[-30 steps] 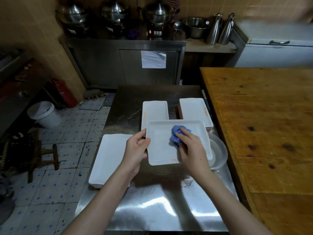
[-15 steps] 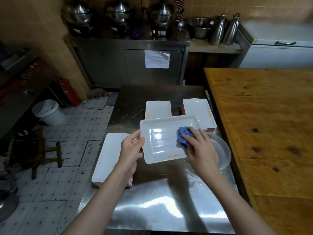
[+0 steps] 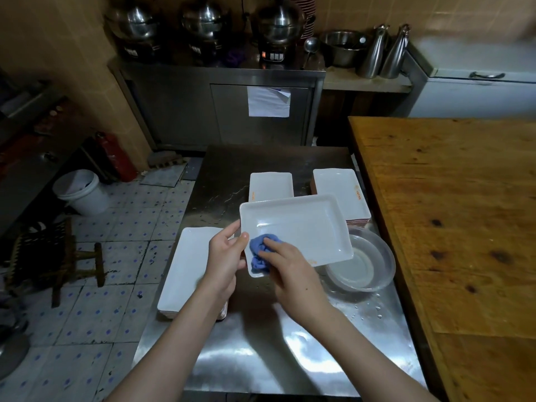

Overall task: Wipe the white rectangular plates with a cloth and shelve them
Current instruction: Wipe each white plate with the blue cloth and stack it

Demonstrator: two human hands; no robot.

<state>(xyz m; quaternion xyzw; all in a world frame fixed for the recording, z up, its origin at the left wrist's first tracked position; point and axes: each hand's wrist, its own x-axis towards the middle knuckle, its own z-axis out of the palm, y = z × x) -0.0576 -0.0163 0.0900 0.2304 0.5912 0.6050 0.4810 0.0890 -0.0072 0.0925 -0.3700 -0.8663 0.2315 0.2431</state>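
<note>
Since half a second ago the blue cloth (image 3: 260, 252) has crossed from the right end of the held plate (image 3: 301, 227) to its near left corner, and the plate has swung so its right end points further away.

Nearest the camera, the steel tabletop (image 3: 261, 361) carries glare and scattered water drops. Above it the right hand (image 3: 293, 277) grips the bunched cloth and presses it into the plate's near left corner. Just to the left, the left hand (image 3: 224, 259) grasps the plate's left edge, with its thumb over the rim beside the cloth. The white rectangular plate is lifted off the tabletop, tilted, with its hollow side up.

Under the left forearm lies a stack of white plates (image 3: 185, 274) at the tabletop's left edge. To the right, partly beneath the held plate, sits a clear bowl (image 3: 368, 262). Further back stand two more plate stacks, the middle stack (image 3: 271, 185) and the right stack (image 3: 338, 190). A wooden table (image 3: 452, 227) adjoins on the right. Beyond, a steel cabinet (image 3: 185, 111) bears a paper sheet (image 3: 268, 101) and pots on top.
</note>
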